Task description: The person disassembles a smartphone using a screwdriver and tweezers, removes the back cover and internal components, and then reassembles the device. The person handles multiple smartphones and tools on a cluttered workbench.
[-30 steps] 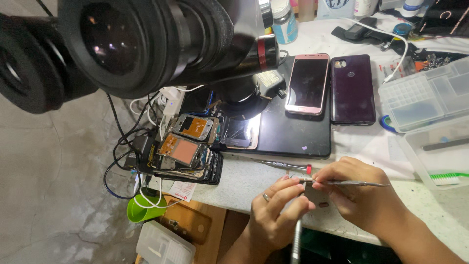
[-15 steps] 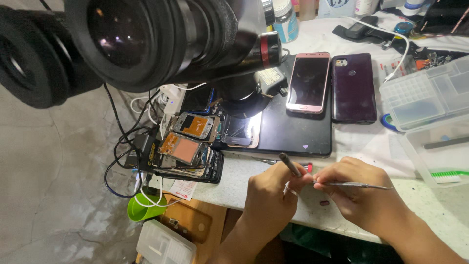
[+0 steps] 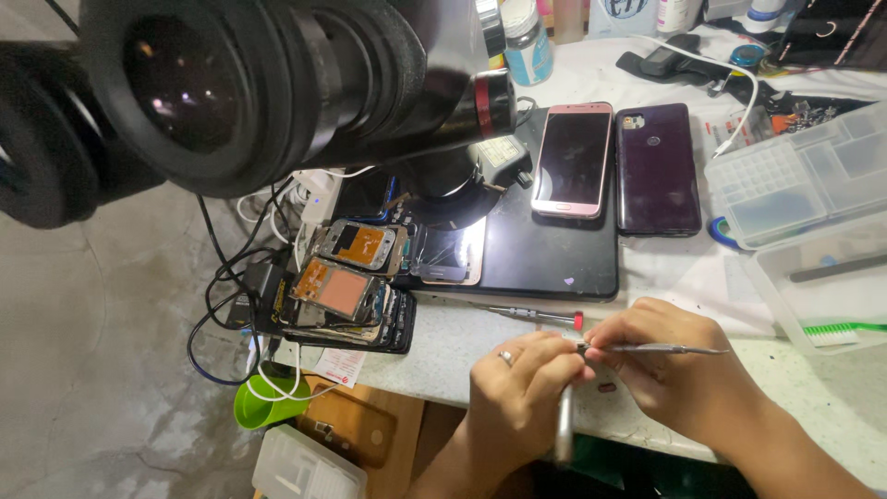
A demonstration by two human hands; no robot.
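Tweezers (image 3: 651,348) are lying pinched in your right hand (image 3: 679,370), tips meeting your left hand (image 3: 522,393), whose fingers are gripping a metal tool (image 3: 563,425) at the bench edge (image 3: 443,356), near the red-tipped screwdriver (image 3: 536,316).

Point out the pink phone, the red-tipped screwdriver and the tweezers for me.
pink phone (image 3: 573,159), head view, on the middle of its dark screen.
red-tipped screwdriver (image 3: 536,316), head view, on its metal shaft lying on the table.
tweezers (image 3: 661,348), head view, on the thin metal arm above the right hand.
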